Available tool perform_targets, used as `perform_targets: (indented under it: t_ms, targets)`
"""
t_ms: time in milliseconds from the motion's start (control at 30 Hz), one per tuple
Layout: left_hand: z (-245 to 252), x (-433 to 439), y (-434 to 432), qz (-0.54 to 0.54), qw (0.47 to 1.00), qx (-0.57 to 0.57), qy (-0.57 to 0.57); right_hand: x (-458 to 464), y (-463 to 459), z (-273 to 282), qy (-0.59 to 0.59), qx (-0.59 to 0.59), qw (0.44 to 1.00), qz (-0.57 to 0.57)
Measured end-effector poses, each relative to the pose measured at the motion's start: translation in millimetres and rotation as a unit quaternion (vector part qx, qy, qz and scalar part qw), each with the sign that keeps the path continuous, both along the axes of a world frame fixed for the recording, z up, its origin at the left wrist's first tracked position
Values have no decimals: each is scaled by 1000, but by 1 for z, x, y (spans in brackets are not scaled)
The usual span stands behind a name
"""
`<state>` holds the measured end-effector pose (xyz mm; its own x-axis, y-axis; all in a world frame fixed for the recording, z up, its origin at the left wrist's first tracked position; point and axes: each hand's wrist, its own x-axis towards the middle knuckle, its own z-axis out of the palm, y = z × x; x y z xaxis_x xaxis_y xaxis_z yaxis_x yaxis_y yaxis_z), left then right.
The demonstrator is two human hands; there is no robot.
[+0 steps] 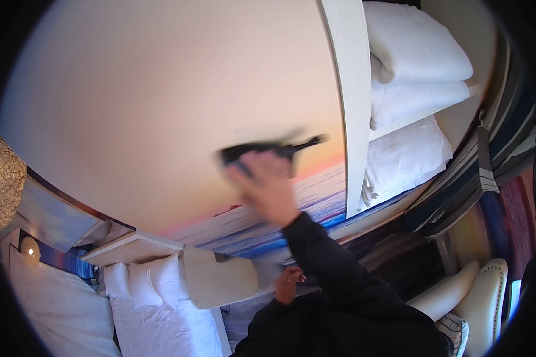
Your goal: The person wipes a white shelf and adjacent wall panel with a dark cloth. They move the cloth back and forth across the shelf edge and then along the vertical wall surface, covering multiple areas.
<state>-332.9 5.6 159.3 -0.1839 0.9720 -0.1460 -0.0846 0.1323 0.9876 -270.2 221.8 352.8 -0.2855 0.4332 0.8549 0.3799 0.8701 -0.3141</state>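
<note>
My right hand (268,189), in a black sleeve, is raised against a wall mural of a sea at sunset (169,111). Under its palm and fingers it presses a dark cloth (236,154), blurred by motion, whose loose end trails towards the right. My left hand (288,284) is low in front of my body with its fingers curled; whether anything lies inside them cannot be told. Folded white bedding (415,49) lies on white shelves (411,118) right of the mural, with more white bedding (406,156) below.
A bed with white pillows and sheet (161,321) stands at lower left, beside a pale rounded tabletop (223,281). Cream studded armchair (482,299) and striped curtain (455,178) are at the right. A woven lamp (9,187) hangs at far left.
</note>
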Motion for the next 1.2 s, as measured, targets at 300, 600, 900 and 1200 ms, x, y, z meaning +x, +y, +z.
perform_targets:
  t_ms: [300,600,900,1200]
  targets:
    - [3,6,-11,76,993,-28,91,-12,-15,-13,-52,21,996,72]
    - [9,-25,-26,67,996,-21,46,52,18,-23,261,20,952,-159]
    - [1,-90,-40,-13,1000,26,-11,-103,-57,-56,-133,37,990,20]
    - [-14,-166,-90,6,996,41,-78,-103,-53,-37,121,-5,972,-200]
